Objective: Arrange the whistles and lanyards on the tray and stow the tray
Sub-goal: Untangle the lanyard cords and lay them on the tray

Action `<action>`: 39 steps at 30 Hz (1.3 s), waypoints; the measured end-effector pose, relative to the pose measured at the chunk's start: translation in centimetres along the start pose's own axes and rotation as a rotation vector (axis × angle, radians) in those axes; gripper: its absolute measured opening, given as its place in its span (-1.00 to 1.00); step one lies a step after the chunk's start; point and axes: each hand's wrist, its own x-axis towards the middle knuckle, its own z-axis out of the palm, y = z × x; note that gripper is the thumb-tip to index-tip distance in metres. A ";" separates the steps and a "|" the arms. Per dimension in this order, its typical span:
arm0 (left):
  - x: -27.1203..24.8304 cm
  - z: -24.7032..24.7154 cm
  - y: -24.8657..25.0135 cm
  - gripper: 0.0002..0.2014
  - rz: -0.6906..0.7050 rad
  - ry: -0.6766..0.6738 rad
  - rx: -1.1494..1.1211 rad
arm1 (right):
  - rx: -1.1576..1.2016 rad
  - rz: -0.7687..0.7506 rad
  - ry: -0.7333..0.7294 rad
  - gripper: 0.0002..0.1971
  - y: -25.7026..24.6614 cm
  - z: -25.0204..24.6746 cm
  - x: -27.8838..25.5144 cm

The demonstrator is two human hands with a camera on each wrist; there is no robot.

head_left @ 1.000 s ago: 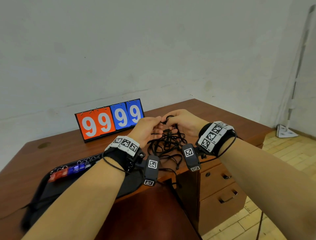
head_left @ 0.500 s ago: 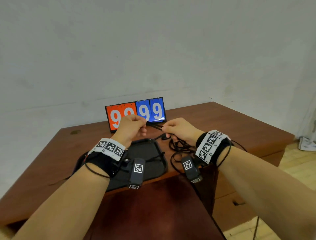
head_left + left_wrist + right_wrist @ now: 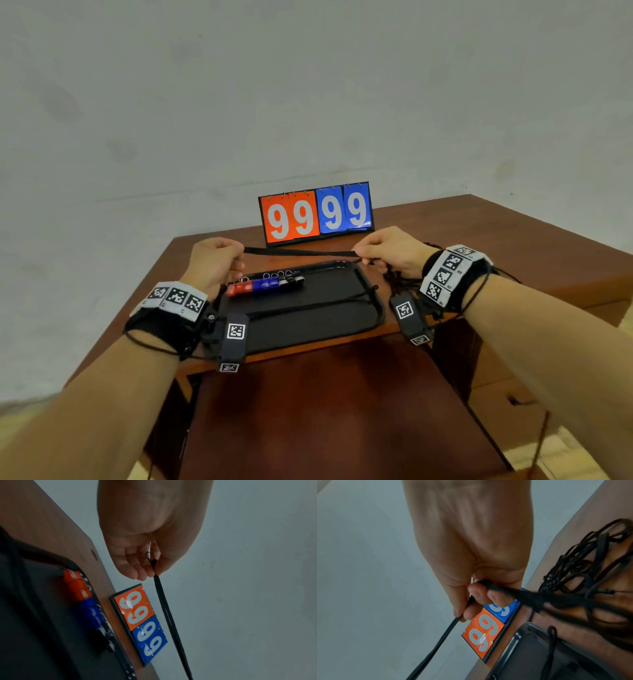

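Observation:
A black lanyard point(image 3: 301, 253) is stretched straight above the black tray point(image 3: 363, 318), between my two hands. My left hand point(image 3: 224, 255) pinches its left end; in the left wrist view the lanyard point(image 3: 169, 616) runs from the left hand point(image 3: 152, 573). My right hand point(image 3: 373, 255) pinches the other end, and the lanyard point(image 3: 436, 643) leaves the right hand point(image 3: 462, 615) there. A tangle of black lanyards point(image 3: 583, 566) lies on the desk right of the tray. A row of red, blue and black whistles point(image 3: 265, 284) sits along the tray's far left edge. One more lanyard point(image 3: 308, 303) lies across the tray.
A flip scoreboard point(image 3: 315, 214) showing 99 99 stands behind the tray near the wall. The brown wooden desk point(image 3: 513, 246) has drawers point(image 3: 507, 394) at the lower right. Black wrist-camera cables hang from both arms.
My hands have moved apart, pulling one lanyard out of the tangle and drawing it taut over the tray. The view has swung left to centre on the tray.

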 end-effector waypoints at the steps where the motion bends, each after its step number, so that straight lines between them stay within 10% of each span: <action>1: 0.1 -0.6 -0.6 -0.94 -0.009 0.021 0.026 | -0.042 -0.006 0.014 -0.87 0.3 0.1 0.0; 39: 0.1 -5.7 -8.1 -0.88 -0.086 -0.016 0.790 | -0.569 0.095 0.140 -0.86 6.7 1.7 1.2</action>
